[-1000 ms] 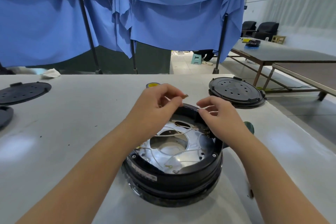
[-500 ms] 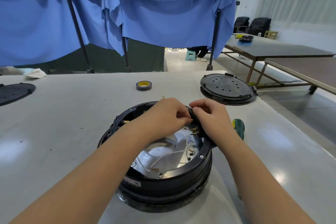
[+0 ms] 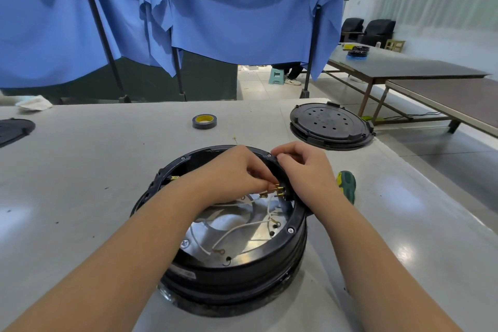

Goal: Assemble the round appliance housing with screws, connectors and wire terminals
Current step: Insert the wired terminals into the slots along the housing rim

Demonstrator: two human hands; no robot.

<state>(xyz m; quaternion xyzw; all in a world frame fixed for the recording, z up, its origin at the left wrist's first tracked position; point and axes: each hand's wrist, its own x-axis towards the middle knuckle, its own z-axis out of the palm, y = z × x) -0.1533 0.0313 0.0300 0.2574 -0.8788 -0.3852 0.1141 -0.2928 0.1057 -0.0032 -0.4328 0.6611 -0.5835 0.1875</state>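
Housing (image 3: pixel 229 272) is steadying under your right hand (image 3: pixel 304 170), gripping its rim, while your left hand (image 3: pixel 231 175) is pinching brass terminals (image 3: pixel 277 190) inside.

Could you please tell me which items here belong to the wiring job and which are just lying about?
In use: round housing, white wires, brass terminals, left hand, right hand.
Lying about: tape roll, black cover, green-handled screwdriver, crumpled cloth.

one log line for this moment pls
step: seating wire terminals | left hand: pinching brass terminals | right hand: gripping housing rim | screwdriver: idle on table
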